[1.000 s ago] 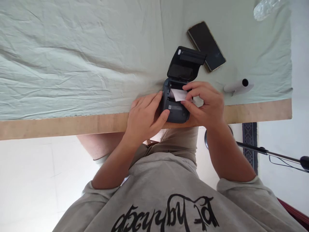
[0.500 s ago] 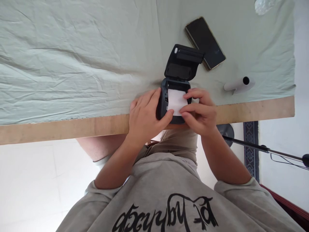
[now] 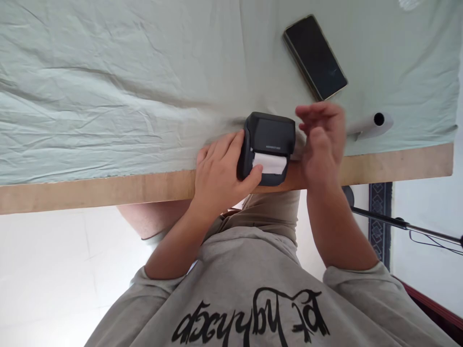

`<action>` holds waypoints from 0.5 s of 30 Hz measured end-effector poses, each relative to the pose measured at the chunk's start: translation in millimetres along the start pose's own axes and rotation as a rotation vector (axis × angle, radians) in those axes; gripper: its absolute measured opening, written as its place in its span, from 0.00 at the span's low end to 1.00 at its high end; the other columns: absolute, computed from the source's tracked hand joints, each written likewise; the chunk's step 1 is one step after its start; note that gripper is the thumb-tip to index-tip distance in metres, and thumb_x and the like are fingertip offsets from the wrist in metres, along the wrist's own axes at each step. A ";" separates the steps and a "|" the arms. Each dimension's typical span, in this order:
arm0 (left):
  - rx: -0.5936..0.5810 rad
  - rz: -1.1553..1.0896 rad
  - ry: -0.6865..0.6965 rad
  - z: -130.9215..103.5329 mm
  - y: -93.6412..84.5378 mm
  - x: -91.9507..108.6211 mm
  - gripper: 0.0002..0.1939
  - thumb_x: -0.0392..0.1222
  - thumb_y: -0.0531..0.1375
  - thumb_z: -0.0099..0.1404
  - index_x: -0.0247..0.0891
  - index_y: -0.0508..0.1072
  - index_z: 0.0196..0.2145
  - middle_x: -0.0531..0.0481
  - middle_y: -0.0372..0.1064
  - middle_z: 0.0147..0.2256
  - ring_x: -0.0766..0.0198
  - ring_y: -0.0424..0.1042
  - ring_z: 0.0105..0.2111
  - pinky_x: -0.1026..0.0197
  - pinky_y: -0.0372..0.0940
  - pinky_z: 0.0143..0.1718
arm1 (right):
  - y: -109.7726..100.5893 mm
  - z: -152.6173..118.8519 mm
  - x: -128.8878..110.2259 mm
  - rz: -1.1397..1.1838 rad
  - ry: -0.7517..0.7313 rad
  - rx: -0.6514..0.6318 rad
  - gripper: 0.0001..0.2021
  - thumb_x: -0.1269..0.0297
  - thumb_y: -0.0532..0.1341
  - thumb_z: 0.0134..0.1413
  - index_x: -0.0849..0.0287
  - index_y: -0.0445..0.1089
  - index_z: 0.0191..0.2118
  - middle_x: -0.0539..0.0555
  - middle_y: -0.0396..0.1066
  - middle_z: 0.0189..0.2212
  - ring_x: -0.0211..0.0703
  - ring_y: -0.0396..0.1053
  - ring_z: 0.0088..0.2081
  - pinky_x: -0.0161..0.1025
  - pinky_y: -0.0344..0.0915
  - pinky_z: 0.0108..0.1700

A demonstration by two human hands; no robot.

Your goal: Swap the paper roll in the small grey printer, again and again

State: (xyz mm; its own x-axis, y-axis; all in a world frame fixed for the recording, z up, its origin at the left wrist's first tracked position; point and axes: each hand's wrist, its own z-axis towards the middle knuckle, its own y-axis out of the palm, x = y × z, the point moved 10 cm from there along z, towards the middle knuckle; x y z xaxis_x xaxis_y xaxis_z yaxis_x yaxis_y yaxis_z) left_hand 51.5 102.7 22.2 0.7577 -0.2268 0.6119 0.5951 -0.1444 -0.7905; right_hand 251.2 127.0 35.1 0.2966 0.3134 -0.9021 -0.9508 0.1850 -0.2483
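A small black printer (image 3: 272, 132) lies at the table's front edge with its lid down over the body. White paper (image 3: 271, 164) comes out from under the lid toward me. My left hand (image 3: 221, 176) wraps the printer's left side, its thumb on the paper and its fingers along the casing. To the right of the printer, my right hand (image 3: 323, 142) is raised off it, somewhat blurred, with its fingers partly curled and apart and nothing visible in them.
A black phone (image 3: 316, 58) lies on the pale green cloth (image 3: 144, 96) beyond the printer. A white paper roll (image 3: 372, 126) is right of my right hand. Clear plastic (image 3: 409, 4) shows at the top right. Below the wooden edge (image 3: 398, 163) is a black stand pole (image 3: 379, 217).
The printer's lid has swung down from open to lowered, covering most of the paper. My right hand has left the paper and moved up and right. My left hand stays on the printer.
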 end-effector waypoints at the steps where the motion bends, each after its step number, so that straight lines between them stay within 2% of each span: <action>1: 0.003 -0.001 -0.002 -0.1 -0.2 -0.1 0.34 0.57 0.56 0.68 0.38 0.65 0.66 0.39 0.69 0.63 0.41 0.68 0.62 0.43 0.60 0.61 | 4.4 -4.0 1.7 -0.022 0.019 -0.041 0.18 0.45 0.58 0.63 0.44 0.66 0.55 0.51 0.72 0.54 0.49 0.72 0.58 0.54 0.69 0.62; 6: 0.036 -0.014 0.039 -2.1 -4.7 5.1 0.37 0.57 0.58 0.67 0.40 0.61 0.68 0.38 0.69 0.62 0.42 0.70 0.60 0.44 0.60 0.59 | 21.2 -8.9 2.9 -0.165 0.113 -0.221 0.22 0.45 0.61 0.63 0.45 0.64 0.58 0.54 0.71 0.57 0.52 0.71 0.58 0.57 0.69 0.63; 11: 0.038 -0.018 0.107 -4.7 -6.7 12.3 0.34 0.60 0.61 0.66 0.51 0.66 0.66 0.44 0.67 0.63 0.42 0.70 0.59 0.43 0.61 0.57 | 27.1 -1.2 3.2 -0.163 0.193 -0.357 0.24 0.45 0.65 0.59 0.48 0.66 0.57 0.54 0.73 0.52 0.52 0.72 0.54 0.57 0.72 0.60; 15: 0.042 -0.040 0.072 -2.4 -6.7 9.6 0.32 0.59 0.62 0.66 0.52 0.68 0.65 0.45 0.68 0.62 0.43 0.70 0.59 0.42 0.61 0.57 | 29.6 2.0 3.9 -0.148 0.221 -0.447 0.25 0.46 0.66 0.58 0.48 0.66 0.57 0.52 0.73 0.52 0.50 0.73 0.53 0.54 0.74 0.57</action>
State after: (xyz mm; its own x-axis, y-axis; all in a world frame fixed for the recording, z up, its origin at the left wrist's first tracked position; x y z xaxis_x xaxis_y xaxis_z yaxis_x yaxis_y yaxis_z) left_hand 54.2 99.2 33.4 0.7132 -0.2902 0.6381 0.6361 -0.1146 -0.7631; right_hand 224.3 135.6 25.0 0.4505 0.1008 -0.8871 -0.8599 -0.2184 -0.4614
